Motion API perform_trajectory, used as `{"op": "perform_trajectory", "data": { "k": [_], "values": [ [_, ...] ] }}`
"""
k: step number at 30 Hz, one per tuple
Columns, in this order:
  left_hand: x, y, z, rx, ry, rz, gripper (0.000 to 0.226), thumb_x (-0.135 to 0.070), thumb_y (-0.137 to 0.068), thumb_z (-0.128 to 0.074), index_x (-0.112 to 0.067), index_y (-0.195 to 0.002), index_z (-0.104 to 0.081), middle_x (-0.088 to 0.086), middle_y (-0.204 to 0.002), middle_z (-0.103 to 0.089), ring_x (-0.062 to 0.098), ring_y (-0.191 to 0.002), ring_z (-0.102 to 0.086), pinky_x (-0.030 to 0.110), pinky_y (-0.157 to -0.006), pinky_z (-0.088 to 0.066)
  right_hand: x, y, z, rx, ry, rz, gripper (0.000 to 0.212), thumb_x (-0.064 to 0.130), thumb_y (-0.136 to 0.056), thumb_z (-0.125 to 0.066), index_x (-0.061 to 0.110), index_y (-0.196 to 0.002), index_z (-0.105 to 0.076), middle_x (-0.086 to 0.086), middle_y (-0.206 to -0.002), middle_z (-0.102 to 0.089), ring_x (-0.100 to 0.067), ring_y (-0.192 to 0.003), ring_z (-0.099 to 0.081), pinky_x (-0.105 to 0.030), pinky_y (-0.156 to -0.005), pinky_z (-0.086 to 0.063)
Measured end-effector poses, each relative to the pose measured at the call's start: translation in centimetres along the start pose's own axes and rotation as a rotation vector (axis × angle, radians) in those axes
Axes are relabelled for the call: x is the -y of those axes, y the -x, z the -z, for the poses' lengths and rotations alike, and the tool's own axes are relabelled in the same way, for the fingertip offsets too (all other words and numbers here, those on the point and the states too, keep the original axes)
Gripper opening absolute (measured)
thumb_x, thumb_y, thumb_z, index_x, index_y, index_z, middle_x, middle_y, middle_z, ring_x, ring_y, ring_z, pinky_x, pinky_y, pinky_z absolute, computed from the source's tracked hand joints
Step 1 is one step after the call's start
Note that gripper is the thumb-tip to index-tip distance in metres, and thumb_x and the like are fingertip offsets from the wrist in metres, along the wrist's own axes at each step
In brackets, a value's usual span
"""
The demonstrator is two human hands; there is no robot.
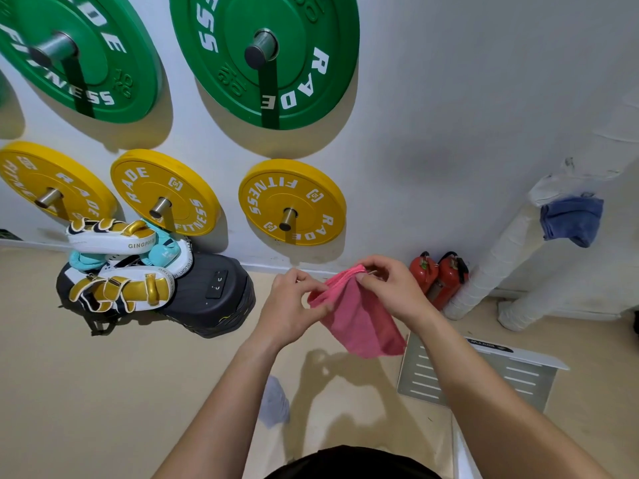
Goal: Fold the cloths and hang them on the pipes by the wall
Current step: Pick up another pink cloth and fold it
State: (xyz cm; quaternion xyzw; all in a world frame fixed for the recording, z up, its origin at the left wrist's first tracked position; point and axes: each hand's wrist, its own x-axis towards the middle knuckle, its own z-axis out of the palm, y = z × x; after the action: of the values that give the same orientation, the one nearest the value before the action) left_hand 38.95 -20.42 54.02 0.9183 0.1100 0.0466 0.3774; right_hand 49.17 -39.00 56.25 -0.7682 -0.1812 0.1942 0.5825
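A pink cloth (359, 319) hangs in the air in front of me, folded over, its lower end drooping to the right. My left hand (290, 305) pinches its left top edge. At the top right corner my right hand (387, 285) pinches the cloth too. A blue cloth (572, 221) hangs over a white wrapped pipe (501, 261) that slants up along the wall at the right. A second white pipe (525, 305) runs below it. A pale cloth (275, 402) lies on the floor near my left forearm.
Green and yellow weight plates (292, 202) hang on wall pegs. A pile of boxing pads (117, 267) sits on a black case at the left. Two red extinguishers (439, 278) stand by the pipe's foot. A grey metal plate (477, 375) lies on the floor at the right.
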Motion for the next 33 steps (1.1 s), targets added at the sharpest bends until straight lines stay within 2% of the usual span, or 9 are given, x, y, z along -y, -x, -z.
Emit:
{"op": "perform_trajectory", "data": {
  "k": [3,7,13,17,20,23,28,31,33],
  "values": [
    [1.1,0.1,0.1,0.059,-0.142,0.001,0.024,-0.055,-0.08,-0.071,-0.036,-0.095,-0.072,-0.013,-0.103,-0.047,0.012,-0.103,-0.037,0.027,-0.084,-0.04,0.6,-0.4,1.1,0.049,0.025,0.015,0.013,0.002,-0.09,-0.064,0.01,-0.096,-0.072,0.0,-0.087,-0.068,-0.007,-0.078,-0.058,-0.015,-0.076,-0.045],
    [1.8,-0.1,0.9,0.168,-0.362,-0.069,0.035,-0.065,-0.086,-0.057,-0.04,-0.107,-0.069,-0.011,-0.106,-0.046,0.014,-0.103,-0.037,0.033,-0.088,-0.045,0.7,-0.5,2.4,0.095,0.108,0.009,0.013,0.001,-0.09,-0.063,0.01,-0.093,-0.072,0.001,-0.087,-0.069,-0.002,-0.078,-0.059,-0.009,-0.074,-0.043],
    [1.1,-1.3,3.9,-0.047,-0.395,-0.257,0.021,-0.055,-0.09,-0.056,-0.035,-0.088,-0.062,-0.015,-0.096,-0.052,0.01,-0.095,-0.05,0.033,-0.073,-0.049,-1.4,-1.0,2.8,0.061,0.379,-0.031,0.014,0.01,-0.091,-0.064,0.021,-0.084,-0.067,0.001,-0.08,-0.067,-0.008,-0.069,-0.056,-0.008,-0.059,-0.038],
    [-0.3,-1.8,4.2,-0.033,-0.175,-0.209,0.022,-0.04,-0.086,-0.066,-0.026,-0.083,-0.049,-0.01,-0.086,-0.06,0.015,-0.087,-0.057,0.042,-0.074,-0.051,-1.4,-1.4,2.0,0.041,0.226,-0.087,0.007,0.007,-0.089,-0.063,0.013,-0.086,-0.065,-0.018,-0.083,-0.067,-0.014,-0.073,-0.055,-0.027,-0.07,-0.042],
    [-0.7,-1.9,4.1,-0.057,0.1,-0.07,0.02,-0.028,-0.087,-0.07,-0.024,-0.086,-0.05,-0.003,-0.076,-0.063,0.015,-0.072,-0.059,0.04,-0.067,-0.051,0.0,-2.0,1.6,0.03,0.022,-0.082,0.006,0.013,-0.076,-0.058,0.014,-0.075,-0.064,-0.006,-0.075,-0.064,-0.016,-0.076,-0.056,-0.038,-0.078,-0.044],
    [-1.9,-2.1,4.0,-0.097,0.241,-0.033,0.027,-0.02,-0.085,-0.074,-0.031,-0.101,-0.055,-0.003,-0.081,-0.066,0.016,-0.071,-0.06,0.037,-0.069,-0.051,1.1,-2.7,1.8,0.061,-0.075,-0.08,0.007,0.023,-0.066,-0.055,0.026,-0.065,-0.061,0.008,-0.064,-0.052,-0.014,-0.067,-0.046,-0.036,-0.069,-0.034],
    [-3.5,-2.6,4.1,-0.097,0.477,0.003,0.047,-0.007,-0.084,-0.075,-0.029,-0.12,-0.056,-0.004,-0.089,-0.075,0.01,-0.081,-0.069,0.033,-0.081,-0.056,3.2,-3.0,2.5,0.19,0.143,0.047,0.031,0.025,-0.071,-0.084,0.03,-0.099,-0.07,0.009,-0.085,-0.067,-0.007,-0.075,-0.061,-0.025,-0.069,-0.047],
    [-3.2,-2.7,4.0,-0.117,0.517,0.02,0.046,-0.011,-0.082,-0.079,-0.027,-0.119,-0.058,-0.001,-0.091,-0.076,0.011,-0.085,-0.07,0.032,-0.082,-0.056,4.4,-4.2,2.7,0.252,0.255,0.15,0.012,0.019,-0.082,-0.078,0.029,-0.087,-0.074,0.013,-0.077,-0.068,-0.003,-0.074,-0.059,-0.026,-0.071,-0.045],
    [-2.7,-2.7,3.8,-0.116,0.617,0.072,0.05,-0.019,-0.077,-0.084,-0.025,-0.12,-0.059,0.0,-0.096,-0.076,0.017,-0.092,-0.071,0.035,-0.082,-0.058,5.3,-4.9,2.7,0.283,0.257,0.198,0.01,0.015,-0.085,-0.073,0.025,-0.085,-0.073,0.013,-0.075,-0.065,-0.002,-0.072,-0.056,-0.026,-0.07,-0.043]
  ]
}}
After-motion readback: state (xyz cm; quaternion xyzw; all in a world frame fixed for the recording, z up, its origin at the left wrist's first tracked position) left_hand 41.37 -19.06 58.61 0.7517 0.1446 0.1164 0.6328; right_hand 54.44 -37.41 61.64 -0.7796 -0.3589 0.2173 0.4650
